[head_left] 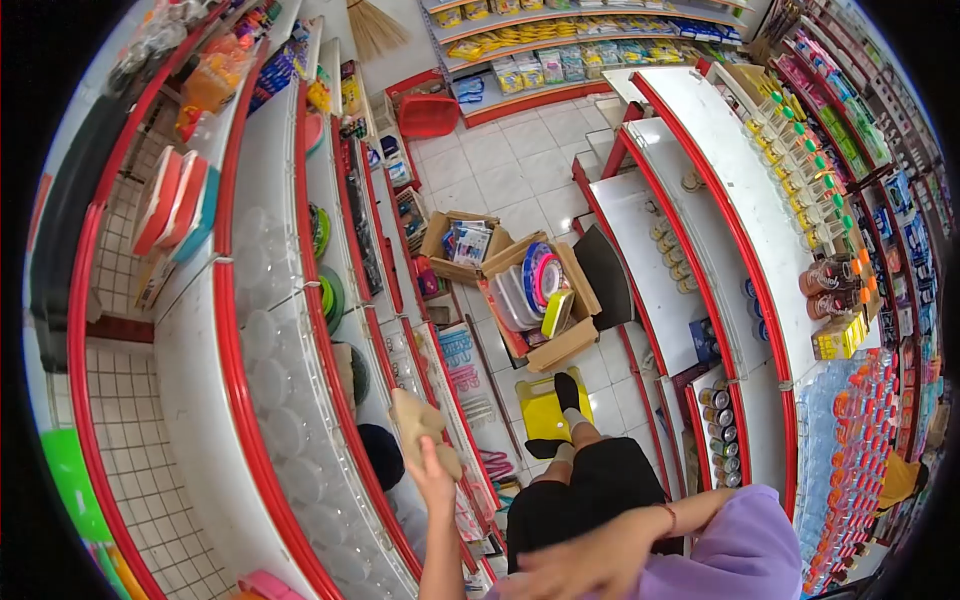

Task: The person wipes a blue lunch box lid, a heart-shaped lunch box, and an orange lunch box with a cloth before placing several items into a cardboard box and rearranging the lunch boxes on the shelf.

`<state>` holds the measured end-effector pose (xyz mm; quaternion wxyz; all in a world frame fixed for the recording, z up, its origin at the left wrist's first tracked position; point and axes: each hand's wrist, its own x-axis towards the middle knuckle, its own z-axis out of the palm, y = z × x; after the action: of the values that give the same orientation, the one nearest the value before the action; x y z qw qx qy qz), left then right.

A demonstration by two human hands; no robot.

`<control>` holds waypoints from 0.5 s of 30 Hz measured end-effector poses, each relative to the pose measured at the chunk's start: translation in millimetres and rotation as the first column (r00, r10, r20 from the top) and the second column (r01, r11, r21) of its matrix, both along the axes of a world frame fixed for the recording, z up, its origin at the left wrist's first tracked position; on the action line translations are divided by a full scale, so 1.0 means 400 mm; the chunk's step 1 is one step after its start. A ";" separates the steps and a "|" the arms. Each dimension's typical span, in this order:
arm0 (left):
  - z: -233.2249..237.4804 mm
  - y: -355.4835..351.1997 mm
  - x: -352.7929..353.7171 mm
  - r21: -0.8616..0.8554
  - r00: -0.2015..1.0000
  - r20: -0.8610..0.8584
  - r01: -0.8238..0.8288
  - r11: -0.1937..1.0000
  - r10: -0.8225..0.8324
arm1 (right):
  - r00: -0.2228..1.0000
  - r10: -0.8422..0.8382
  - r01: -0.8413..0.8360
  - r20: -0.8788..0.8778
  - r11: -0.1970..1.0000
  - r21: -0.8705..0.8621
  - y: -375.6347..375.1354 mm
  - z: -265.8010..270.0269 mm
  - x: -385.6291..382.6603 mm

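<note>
My left hand (pixel 434 478) is closed around a folded tan cloth (pixel 416 425), raised in front of the shelf on the left. The nearest items there are a dark round object (pixel 381 456) and rows of clear plastic containers (pixel 268 385). My right hand (pixel 585 555) lies across the front of my body, low in the view, blurred by motion. Its fingers look stretched out, and nothing shows in them. A purple sleeve covers the upper part of that arm. One of my feet rests on a yellow step stool (pixel 540 405).
Cardboard boxes (pixel 565 352) with plates and packages stand on the tiled aisle floor, a red basket (pixel 428 116) farther back. Red-edged shelves flank me; the right one (pixel 700 150) carries jars, cans and bottles. Stacked food boxes (pixel 178 205) sit on the upper left shelf.
</note>
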<state>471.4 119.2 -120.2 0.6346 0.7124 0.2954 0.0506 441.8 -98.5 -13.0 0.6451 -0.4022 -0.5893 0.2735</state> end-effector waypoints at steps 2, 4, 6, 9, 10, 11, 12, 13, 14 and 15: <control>-0.155 0.009 0.033 0.005 0.990 -0.035 0.139 0.990 -0.139 | 0.975 -0.042 -0.008 -0.216 0.974 -0.226 0.001 -0.162 0.053; -0.230 -0.031 0.062 -0.128 0.976 -0.156 0.135 0.982 -0.155 | 0.776 -0.562 0.331 -0.288 0.750 -0.573 -0.039 -0.384 0.091; -0.305 -0.069 0.065 -0.249 0.953 -0.302 -0.069 0.966 -0.009 | 0.561 -0.786 0.697 0.259 0.280 -0.660 -0.113 -0.601 0.140; -0.404 -0.095 0.047 -0.401 0.930 -0.368 -0.164 0.901 0.005 | 0.494 -0.718 0.666 0.491 -0.050 -0.744 -0.213 -0.804 0.233; -0.396 -0.116 0.057 -0.387 0.914 -0.405 -0.180 0.904 0.009 | 0.500 -0.688 0.630 0.526 -0.128 -0.766 -0.235 -0.853 0.264; -0.363 -0.140 0.062 -0.370 0.897 -0.442 -0.197 0.908 0.015 | 0.525 -0.634 0.611 0.569 -0.185 -0.770 -0.256 -0.938 0.290; -0.355 -0.156 0.072 -0.353 0.878 -0.478 -0.213 0.911 0.019 | 0.546 -0.574 0.585 0.610 -0.259 -0.768 -0.274 -1.008 0.318; -0.407 -0.150 0.055 -0.344 0.878 -0.479 -0.212 0.915 0.023 | 0.570 -0.509 0.560 0.645 -0.333 -0.758 -0.290 -1.056 0.352; -0.481 -0.128 0.009 -0.332 0.876 -0.481 -0.211 0.919 0.028 | 0.596 -0.408 0.567 0.692 -0.397 -0.722 -0.301 -1.079 0.389; -0.505 -0.128 0.012 -0.321 0.876 -0.482 -0.211 0.923 0.033 | 0.617 -0.301 0.578 0.728 -0.455 -0.678 -0.311 -1.105 0.437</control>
<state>476.0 67.8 -322.4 0.6605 0.5531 0.4888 -0.1376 616.8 -222.8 -455.1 0.0961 -0.9603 0.0106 0.2618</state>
